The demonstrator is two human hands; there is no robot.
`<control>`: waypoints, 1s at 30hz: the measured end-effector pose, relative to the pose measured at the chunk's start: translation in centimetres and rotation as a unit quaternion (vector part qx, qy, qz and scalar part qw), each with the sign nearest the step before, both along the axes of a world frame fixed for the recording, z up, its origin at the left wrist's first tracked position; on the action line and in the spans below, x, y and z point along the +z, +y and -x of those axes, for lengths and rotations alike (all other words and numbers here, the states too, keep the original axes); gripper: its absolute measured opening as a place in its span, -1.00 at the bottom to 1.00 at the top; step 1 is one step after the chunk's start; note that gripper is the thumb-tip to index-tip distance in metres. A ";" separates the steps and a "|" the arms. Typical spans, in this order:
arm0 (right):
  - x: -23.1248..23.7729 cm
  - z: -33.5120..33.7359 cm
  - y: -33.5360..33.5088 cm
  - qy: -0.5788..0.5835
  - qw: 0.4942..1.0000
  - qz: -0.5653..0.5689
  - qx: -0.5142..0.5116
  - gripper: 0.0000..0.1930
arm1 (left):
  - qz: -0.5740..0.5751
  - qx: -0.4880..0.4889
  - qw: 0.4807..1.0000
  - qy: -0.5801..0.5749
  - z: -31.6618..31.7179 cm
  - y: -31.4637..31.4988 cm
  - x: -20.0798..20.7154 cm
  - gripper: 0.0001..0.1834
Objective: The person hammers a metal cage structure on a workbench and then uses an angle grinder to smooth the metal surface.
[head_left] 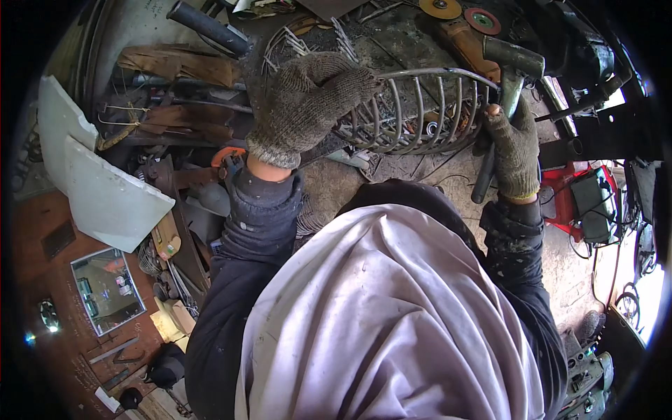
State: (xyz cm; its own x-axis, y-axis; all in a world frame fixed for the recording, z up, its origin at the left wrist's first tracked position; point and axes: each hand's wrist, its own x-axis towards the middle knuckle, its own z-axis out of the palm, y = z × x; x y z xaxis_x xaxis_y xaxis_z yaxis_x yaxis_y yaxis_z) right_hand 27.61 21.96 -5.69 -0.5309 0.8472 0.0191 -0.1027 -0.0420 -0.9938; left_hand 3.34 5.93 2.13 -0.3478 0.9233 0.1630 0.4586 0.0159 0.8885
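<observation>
A basket-like cage of curved metal rods (439,105) lies on its side across the cluttered bench in front of me. My left hand (308,105), in a grey-brown knitted glove, is closed over the left end of the cage. At its right end, my gloved right hand (516,150) is wrapped round a hammer (514,57) by its metal handle. The hammer's thick cylindrical head stands above that hand, close to the cage's end rod. A thumb tip pokes out of the right glove. Most of the left fingertips are hidden behind the cage.
Two grinding discs (483,21) and an orange-brown tool body (465,45) lie at the far right. A red machine (581,192) with cables stands right. White broken panels (115,189), a mirror (108,290) and a dark pipe (208,28) are on the left.
</observation>
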 end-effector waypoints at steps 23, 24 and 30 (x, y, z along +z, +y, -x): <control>-0.6 1.6 1.4 -0.027 0.999 0.040 0.001 -0.64 | -0.049 0.033 0.996 0.066 4.1 -2.1 -3.8 -0.62; -0.9 1.3 1.7 -0.036 0.998 0.042 0.006 -0.65 | -0.050 0.030 0.996 0.065 3.7 -2.3 -4.0 -0.62; 0.2 1.5 0.7 -0.038 0.996 0.078 0.010 -0.61 | -0.121 -0.003 0.983 0.135 0.7 -1.5 -2.4 -0.68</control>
